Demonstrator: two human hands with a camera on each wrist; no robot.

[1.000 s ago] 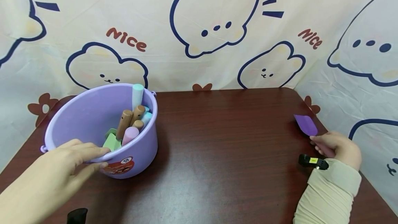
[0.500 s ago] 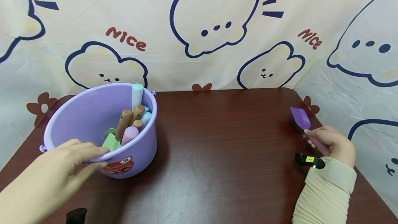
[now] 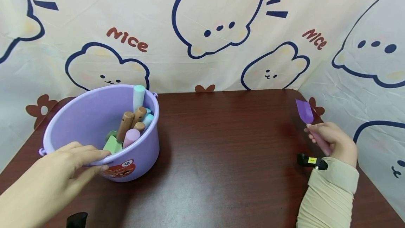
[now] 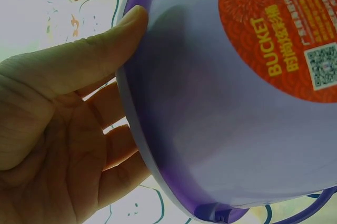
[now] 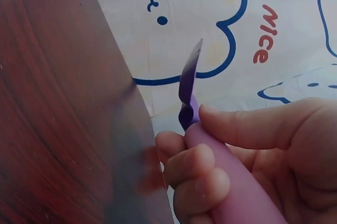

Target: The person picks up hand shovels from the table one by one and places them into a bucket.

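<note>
My left hand (image 3: 64,166) grips the near rim of a lilac bucket (image 3: 146,150) at the left of the table, thumb outside and fingers over the edge. The left wrist view shows the thumb against the bucket wall (image 4: 195,129), beside a red label. At the far right my right hand (image 3: 336,141) holds a small garden trowel (image 3: 304,112) by its pink handle, fingers curled round it. Its purple blade (image 5: 189,79) points away from me and is seen nearly edge-on in the right wrist view.
Inside the bucket several tool handles lean to the right: wooden handles (image 3: 125,126), a pink handle (image 3: 131,137) and a pale blue handle (image 3: 139,97), beside a green piece (image 3: 112,145). A printed curtain (image 3: 177,73) borders the dark wooden table (image 3: 227,150).
My right hand has moved forward and a little left with the trowel, whose blade now points more straight ahead. The left hand keeps its grip on the bucket rim.
</note>
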